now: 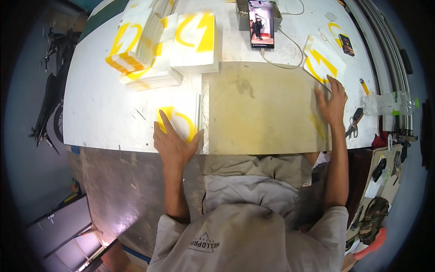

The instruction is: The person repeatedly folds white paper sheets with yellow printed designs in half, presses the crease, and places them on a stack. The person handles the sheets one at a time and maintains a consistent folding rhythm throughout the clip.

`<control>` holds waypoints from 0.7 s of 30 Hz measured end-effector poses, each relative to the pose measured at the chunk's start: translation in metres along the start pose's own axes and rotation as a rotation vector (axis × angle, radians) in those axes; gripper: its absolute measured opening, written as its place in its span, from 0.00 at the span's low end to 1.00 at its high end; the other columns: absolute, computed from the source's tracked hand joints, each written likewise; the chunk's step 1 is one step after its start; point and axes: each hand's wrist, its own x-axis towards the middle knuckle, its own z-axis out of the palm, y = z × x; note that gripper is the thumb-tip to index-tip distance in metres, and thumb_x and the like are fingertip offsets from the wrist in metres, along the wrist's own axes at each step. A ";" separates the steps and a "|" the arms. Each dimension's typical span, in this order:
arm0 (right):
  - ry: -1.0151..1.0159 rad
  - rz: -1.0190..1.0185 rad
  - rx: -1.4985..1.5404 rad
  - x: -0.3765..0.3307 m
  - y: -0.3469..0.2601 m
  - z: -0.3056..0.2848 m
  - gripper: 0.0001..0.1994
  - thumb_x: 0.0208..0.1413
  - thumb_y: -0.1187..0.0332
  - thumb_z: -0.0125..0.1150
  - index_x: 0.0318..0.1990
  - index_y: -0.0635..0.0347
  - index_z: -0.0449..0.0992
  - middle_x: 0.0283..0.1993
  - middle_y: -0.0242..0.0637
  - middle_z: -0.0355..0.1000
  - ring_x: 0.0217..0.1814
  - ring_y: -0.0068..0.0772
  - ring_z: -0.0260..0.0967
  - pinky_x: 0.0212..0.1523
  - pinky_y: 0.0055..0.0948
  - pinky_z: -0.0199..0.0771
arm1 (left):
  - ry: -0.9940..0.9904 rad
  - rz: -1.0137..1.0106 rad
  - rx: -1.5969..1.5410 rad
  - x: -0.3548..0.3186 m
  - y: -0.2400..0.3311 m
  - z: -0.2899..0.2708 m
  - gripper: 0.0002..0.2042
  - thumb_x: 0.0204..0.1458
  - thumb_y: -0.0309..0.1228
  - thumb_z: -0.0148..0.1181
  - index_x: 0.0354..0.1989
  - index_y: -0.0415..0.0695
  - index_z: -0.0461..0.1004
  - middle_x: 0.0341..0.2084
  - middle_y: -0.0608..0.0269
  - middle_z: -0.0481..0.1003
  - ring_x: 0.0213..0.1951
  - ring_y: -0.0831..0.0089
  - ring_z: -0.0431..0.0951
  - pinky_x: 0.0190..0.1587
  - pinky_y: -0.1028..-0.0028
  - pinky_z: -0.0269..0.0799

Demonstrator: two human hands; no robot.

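Observation:
My left hand [174, 144] lies with its fingers spread over a small stack of white printed sheets [185, 119] with yellow marks, near the front edge of the table. Its fingertips rest on the top sheet. To the right, my right hand [334, 100] has its fingers apart. They reach the lower edge of another white sheet with a yellow bolt-like mark [322, 63]; whether they press on it I cannot tell. Between the hands lies a flat tan board [258, 106] with yellowish stains.
Tall stacks of white and yellow printed sheets [195, 43] stand at the far left. A phone [261, 27] leans on a grey box [242, 18], its cable [297, 47] looping right. Keys [354, 124], a clear bottle [385, 104], a yellow cutter [364, 86] and a small dark box [346, 45] lie rightward.

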 end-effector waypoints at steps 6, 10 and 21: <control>-0.132 -0.070 0.017 0.019 0.043 0.008 0.22 0.65 0.61 0.64 0.64 0.58 0.76 0.65 0.51 0.75 0.69 0.52 0.69 0.73 0.55 0.58 | -0.036 -0.054 -0.024 0.002 -0.005 -0.007 0.61 0.45 0.58 0.75 0.80 0.40 0.43 0.62 0.28 0.62 0.62 0.35 0.65 0.63 0.43 0.64; -0.214 -0.106 -0.026 0.025 0.046 0.003 0.16 0.67 0.66 0.61 0.59 0.59 0.79 0.59 0.47 0.79 0.65 0.49 0.73 0.73 0.55 0.58 | -0.009 -0.046 0.034 0.000 -0.010 -0.002 0.60 0.46 0.59 0.74 0.79 0.39 0.45 0.61 0.30 0.64 0.60 0.36 0.67 0.61 0.43 0.66; 0.379 -0.118 0.093 -0.026 -0.017 -0.010 0.11 0.63 0.77 0.58 0.52 0.63 0.80 0.53 0.43 0.81 0.59 0.43 0.78 0.73 0.56 0.56 | 0.141 0.257 -0.339 -0.012 0.010 -0.012 0.54 0.52 0.56 0.70 0.78 0.36 0.48 0.70 0.31 0.59 0.68 0.41 0.64 0.67 0.46 0.62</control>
